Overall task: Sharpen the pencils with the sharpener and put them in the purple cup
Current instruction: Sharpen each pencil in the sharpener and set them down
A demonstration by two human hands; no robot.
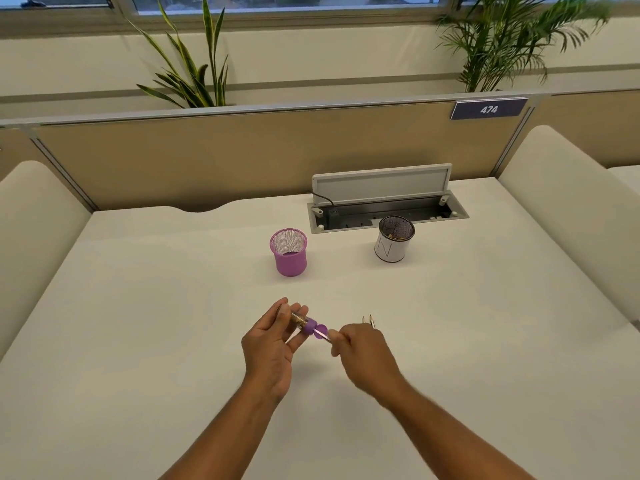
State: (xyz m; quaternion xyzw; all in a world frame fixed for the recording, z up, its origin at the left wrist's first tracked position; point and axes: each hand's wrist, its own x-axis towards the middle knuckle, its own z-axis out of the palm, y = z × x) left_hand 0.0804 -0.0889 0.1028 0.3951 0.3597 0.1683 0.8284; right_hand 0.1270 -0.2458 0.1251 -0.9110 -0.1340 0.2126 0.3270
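My left hand [270, 344] grips a purple sharpener [308, 324] with a clear shavings barrel, held a little above the white table. My right hand [363, 355] pinches a pencil [323, 336] whose tip sits in the sharpener's purple end. Two more pencil tips [368, 319] stick up just behind my right hand; what holds them is hidden. The purple mesh cup [289, 252] stands upright and empty on the table, farther back and slightly left of my hands.
A white cup with a dark mesh rim [394, 241] stands to the right of the purple cup. Behind it is an open cable hatch [384, 207] in the table [138, 306]. Cushioned side panels [568, 209] flank the desk, a partition closes the back.
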